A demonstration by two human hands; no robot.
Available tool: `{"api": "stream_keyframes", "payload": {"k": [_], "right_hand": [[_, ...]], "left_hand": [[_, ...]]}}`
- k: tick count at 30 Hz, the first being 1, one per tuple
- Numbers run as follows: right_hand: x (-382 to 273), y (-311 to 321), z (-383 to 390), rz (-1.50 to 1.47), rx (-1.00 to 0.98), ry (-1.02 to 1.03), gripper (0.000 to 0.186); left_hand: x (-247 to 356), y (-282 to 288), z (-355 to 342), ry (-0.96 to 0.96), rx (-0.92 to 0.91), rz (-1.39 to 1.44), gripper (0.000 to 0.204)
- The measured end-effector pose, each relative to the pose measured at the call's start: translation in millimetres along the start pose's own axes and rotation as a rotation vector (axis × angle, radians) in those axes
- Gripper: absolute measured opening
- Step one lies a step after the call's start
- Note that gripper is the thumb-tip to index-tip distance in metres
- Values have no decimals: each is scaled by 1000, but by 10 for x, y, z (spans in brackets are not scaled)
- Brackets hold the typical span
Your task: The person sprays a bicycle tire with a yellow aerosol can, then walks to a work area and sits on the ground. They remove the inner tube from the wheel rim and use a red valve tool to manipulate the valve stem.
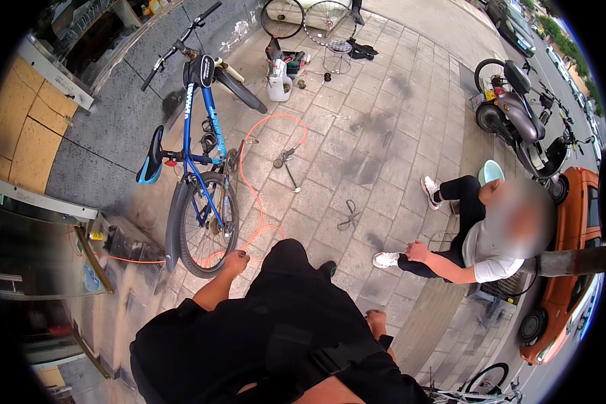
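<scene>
My left hand [236,261] is curled beside the rear wheel [203,222] of a blue bicycle [207,175], close to the orange hose [266,232]; whether it touches either or holds anything is unclear. My right hand [376,322] hangs low at my side, fingers curled, its contents hidden. Beyond my knee, an air gauge tool [281,160] on the hose and a dark looped item [347,214] lie on the paving.
A seated person [461,242] is at right beside a pale basin [491,174], with a scooter [524,121] and orange car [571,222] behind. A storefront with steps [114,236] is at left. Farther ahead are loose wheels [306,19] and a white container [279,84].
</scene>
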State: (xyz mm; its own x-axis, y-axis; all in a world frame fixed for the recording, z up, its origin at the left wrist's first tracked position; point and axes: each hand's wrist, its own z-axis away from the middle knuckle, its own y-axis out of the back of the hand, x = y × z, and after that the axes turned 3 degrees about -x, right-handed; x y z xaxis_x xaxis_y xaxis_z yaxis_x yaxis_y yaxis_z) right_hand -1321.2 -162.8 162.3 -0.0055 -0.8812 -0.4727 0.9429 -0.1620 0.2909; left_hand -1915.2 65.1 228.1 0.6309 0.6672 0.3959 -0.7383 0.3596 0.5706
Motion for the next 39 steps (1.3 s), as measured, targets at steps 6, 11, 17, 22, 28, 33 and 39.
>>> {"api": "stream_keyframes", "payload": {"k": [6,11,17,22,28,33,39], "right_hand": [[-1904,568,-452,-180,129,-99,14],[-2780,441,-764,-108,68,-81,17],[-3440,499,-968,78,48,-118,16],[-4166,645,-1109,156,7,-130,16],[-4697,695,-1677,141,150,-124,23],[-5601,629,-1898,280,199,-180,29],[-6224,903,-2617,399,75,-169,29]], "left_hand": [[339,-593,124,99,-93,-1,52],[571,-817,-173,138,-193,-177,50],[2050,-356,-1189,124,-141,-109,59],[3734,409,-2286,-81,53,207,53],[4949,843,-2926,-235,161,395,49],[4529,453,-3229,-18,92,264,53],[4047,-107,-2989,387,-188,-33,50]]}}
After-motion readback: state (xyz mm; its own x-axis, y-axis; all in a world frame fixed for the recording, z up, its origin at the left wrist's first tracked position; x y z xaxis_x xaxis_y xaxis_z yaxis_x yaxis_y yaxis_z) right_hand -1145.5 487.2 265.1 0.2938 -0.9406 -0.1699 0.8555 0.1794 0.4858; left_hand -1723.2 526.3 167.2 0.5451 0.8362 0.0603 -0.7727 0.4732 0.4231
